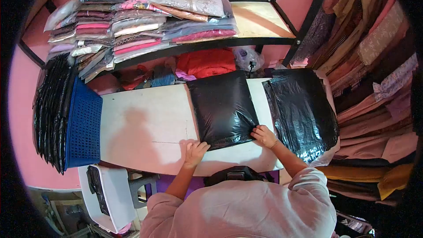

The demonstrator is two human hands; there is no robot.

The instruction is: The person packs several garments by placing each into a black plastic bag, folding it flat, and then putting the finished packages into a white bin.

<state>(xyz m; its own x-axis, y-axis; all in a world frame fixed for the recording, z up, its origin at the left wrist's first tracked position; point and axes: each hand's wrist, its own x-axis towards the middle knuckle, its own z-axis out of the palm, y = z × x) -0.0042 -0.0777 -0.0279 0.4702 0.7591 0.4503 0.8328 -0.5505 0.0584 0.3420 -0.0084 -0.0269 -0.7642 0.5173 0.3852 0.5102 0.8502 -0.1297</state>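
A filled black plastic bag lies flat on the white table, its near edge towards me. My left hand pinches the bag's near left corner. At the near right corner, the fingers of my right hand are closed on the plastic, which creases there. What is inside the bag is hidden. Just to the right lies a stack of flat black plastic bags, apart from my right hand.
A blue basket packed with black parcels stands at the table's left end. Behind, a shelf carries clothes in clear bags. Garments hang at right. A white bin stands below the white table.
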